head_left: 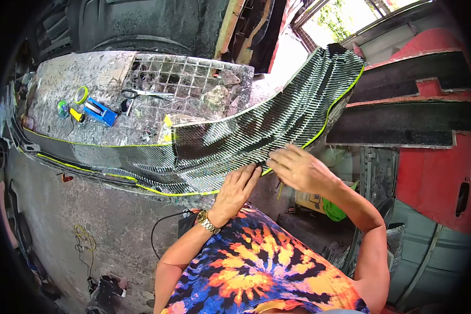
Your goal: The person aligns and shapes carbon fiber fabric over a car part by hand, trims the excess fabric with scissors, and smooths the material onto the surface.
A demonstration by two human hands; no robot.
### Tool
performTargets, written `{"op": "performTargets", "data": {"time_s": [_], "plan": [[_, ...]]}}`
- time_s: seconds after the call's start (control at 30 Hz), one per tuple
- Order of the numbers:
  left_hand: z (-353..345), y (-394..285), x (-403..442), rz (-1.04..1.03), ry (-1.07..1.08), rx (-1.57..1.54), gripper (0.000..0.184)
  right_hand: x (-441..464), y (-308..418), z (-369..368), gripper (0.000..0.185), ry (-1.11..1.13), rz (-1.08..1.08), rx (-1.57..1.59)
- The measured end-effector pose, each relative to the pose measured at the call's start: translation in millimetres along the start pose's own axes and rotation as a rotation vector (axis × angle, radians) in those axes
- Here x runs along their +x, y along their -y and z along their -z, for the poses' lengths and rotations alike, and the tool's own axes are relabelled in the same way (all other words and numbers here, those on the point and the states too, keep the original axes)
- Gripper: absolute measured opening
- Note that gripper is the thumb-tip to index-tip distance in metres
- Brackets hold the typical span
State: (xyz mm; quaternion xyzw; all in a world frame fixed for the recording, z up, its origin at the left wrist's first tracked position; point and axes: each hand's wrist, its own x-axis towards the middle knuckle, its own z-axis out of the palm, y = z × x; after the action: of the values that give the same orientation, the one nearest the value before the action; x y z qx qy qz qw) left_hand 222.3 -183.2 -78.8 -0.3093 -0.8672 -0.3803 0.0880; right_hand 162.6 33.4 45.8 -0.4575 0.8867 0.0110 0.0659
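Observation:
A long curved part is covered in glossy black woven carbon-fibre cloth (277,120), with yellow-green tape (327,118) along its edges. My left hand (233,192), with a metal-banded watch (208,222) on the wrist, rests on the cloth's near edge, fingers stretched forward. Just to its right, my right hand (297,167) lies over the cloth by the taped edge, fingers extended and slightly bent. No object shows in either hand, though the undersides of the fingers are hidden. A cloth seam runs down the part, left of my hands.
On the worn bench (94,70) lie scissors (146,94), a blue tape dispenser (100,111), a yellow tape roll (81,94) and a small yellow tool (77,115). Red panels (429,183) stand at right. A yellow cord (83,238) lies on the floor.

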Motion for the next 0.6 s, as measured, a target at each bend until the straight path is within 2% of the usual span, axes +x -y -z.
{"op": "performTargets", "data": {"time_s": [0.13, 0.2, 0.37, 0.6], "plan": [[-4, 2, -2, -0.001, -0.005, -0.032, 0.054, 7, 7, -15, 0.039, 0.035, 0.115, 0.098], [5, 3, -3, -0.011, 0.045, -0.003, 0.050, 7, 6, -20, 0.040, 0.049, 0.053, 0.125], [5, 8, -8, -0.014, -0.038, -0.007, 0.049, 6, 3, -19, 0.041, 0.054, 0.084, 0.061], [19, 20, -27, 0.029, -0.022, 0.012, 0.047, 4, 6, -22, 0.043, 0.078, 0.072, 0.037]]}}
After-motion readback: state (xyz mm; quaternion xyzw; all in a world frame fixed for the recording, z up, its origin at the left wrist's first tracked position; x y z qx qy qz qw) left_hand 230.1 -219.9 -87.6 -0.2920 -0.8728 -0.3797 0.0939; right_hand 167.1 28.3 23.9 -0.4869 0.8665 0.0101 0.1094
